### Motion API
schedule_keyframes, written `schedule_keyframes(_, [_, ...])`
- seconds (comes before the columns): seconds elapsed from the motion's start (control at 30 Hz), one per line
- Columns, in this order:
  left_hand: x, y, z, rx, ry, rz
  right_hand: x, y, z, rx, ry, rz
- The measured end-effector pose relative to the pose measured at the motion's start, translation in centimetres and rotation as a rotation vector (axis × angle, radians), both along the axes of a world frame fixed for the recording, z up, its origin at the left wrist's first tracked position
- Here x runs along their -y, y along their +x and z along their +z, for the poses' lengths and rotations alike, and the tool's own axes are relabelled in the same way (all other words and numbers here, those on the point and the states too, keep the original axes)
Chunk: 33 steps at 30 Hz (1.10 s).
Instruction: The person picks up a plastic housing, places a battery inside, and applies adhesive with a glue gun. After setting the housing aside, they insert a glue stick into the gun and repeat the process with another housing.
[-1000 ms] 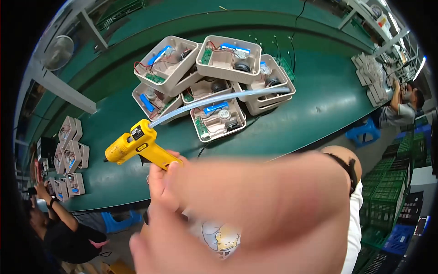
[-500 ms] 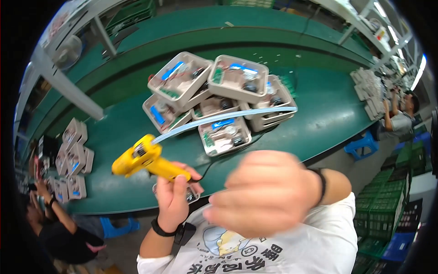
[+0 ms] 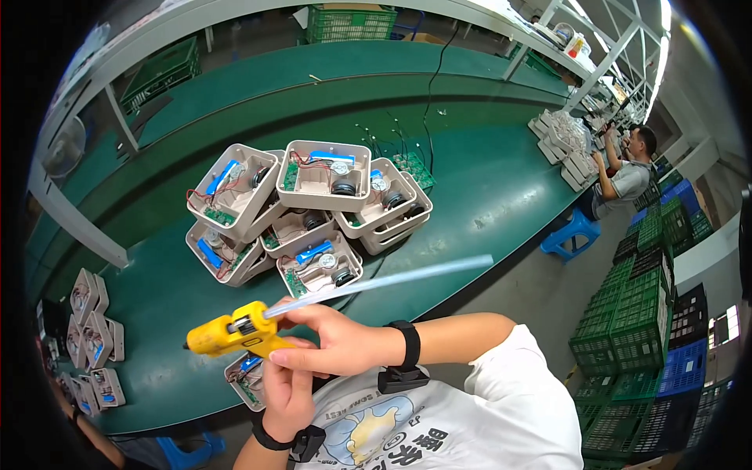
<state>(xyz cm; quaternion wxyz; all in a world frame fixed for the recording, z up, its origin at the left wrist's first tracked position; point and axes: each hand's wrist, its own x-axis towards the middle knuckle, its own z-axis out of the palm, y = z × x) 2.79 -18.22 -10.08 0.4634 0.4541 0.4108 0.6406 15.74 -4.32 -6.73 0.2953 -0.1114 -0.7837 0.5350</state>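
A yellow hot-glue gun (image 3: 225,334) is held up in mid-air here, gripped at its handle, the lower part of which is hidden. The dark nozzle (image 3: 186,345) is pointed left and tipped slightly down, the barrel visibly scuffed. Into the rear a long, translucent bluish-white glue stick (image 3: 384,284) is fitted, its free length slanted up to the right, slightly blurred.

The hot-glue gun (image 3: 235,332) is yellow, its glue stick (image 3: 392,280) translucent bluish-white. The electronics housings (image 3: 309,179) are beige, their battery cells (image 3: 333,159) blue, the workbench (image 3: 478,207) dark green.
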Motion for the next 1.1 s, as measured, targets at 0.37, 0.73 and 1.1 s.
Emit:
schedule_keyframes(0.37, [6.0, -8.0, 1.8, -1.161, 0.045, 0.278, 0.2, 1.7, -0.9, -0.072, -0.678, 0.107])
schedule_keyframes(0.73, [9.6, -11.5, -3.2, -1.065, -0.174, 0.358, 0.7, 3.9, -2.6, 0.262, -0.273, -0.044])
schedule_keyframes(1.1, [7.9, -12.2, -4.5, -0.944, -0.149, 0.346, 0.2, 2.0, -4.1, 0.377, 0.032, -0.001])
